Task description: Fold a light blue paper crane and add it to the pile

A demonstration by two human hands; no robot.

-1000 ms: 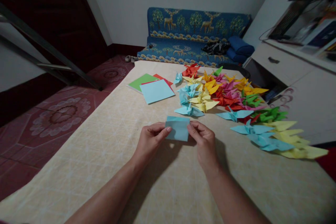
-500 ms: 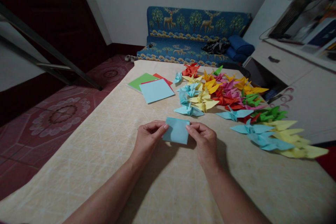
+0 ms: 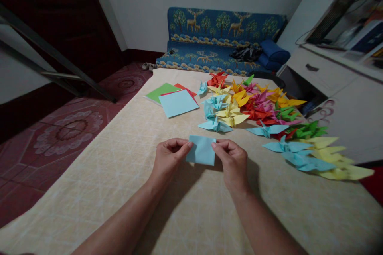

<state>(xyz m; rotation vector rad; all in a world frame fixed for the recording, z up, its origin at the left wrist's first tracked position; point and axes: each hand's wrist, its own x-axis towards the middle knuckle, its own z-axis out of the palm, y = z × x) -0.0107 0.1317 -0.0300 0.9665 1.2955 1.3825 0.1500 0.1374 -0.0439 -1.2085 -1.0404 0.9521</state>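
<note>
A light blue square of origami paper [image 3: 201, 151] is held up between my hands, a little above the tablecloth. My left hand [image 3: 172, 152] pinches its left edge, thumb on the near face. On the opposite edge, my right hand [image 3: 232, 157] grips the paper the same way; the fingers behind it are hidden. Just beyond the paper stands a blue folded paper crane [image 3: 216, 125]. Loose sheets lie farther back to the left, a light blue sheet [image 3: 179, 103] on top of a green sheet [image 3: 164, 92] and some red paper [image 3: 182, 87].
Several folded cranes in yellow [image 3: 235, 118], orange, pink, red and green crowd the right half of the table [image 3: 98, 175]. Behind it is a blue sofa [image 3: 206, 53] with deer patterns. A white cabinet [image 3: 353, 115] stands at right, a metal ladder-like frame [image 3: 62, 53] at left.
The held paper has tilted slightly and shifted a touch down. Both hands keep their grip and have barely moved. The cranes and loose sheets are unchanged.
</note>
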